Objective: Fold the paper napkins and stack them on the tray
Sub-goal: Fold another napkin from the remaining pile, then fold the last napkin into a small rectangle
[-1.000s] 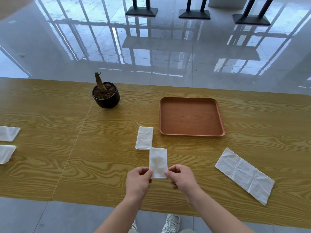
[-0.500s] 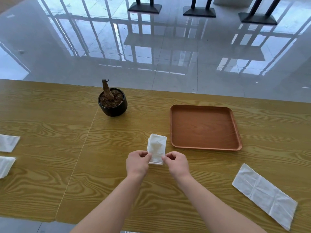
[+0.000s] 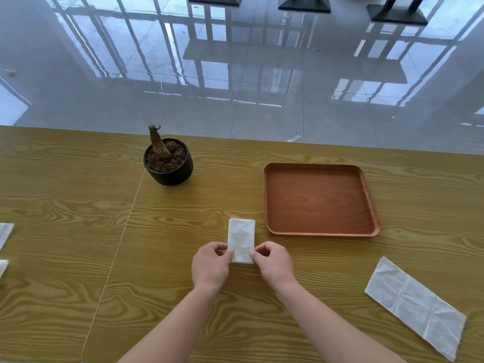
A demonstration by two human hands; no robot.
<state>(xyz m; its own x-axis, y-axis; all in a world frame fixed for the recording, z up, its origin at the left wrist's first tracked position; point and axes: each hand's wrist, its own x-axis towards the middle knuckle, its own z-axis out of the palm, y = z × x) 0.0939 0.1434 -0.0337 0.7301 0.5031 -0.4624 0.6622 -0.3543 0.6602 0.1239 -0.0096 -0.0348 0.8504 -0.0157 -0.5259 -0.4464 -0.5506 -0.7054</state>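
between both grips [image 3: 210,263] [image 3: 273,262], folded napkin [image 3: 241,238]

Folded napkin [image 3: 241,238] moved farther, now covering the second napkin, left hand [image 3: 210,265] and right hand [image 3: 274,265] advanced with it.

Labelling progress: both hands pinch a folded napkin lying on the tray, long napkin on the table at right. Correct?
No: in the head view the folded napkin is over the table, left of the tray, not on it. The left hand and right hand do pinch it; the long napkin lies at right.
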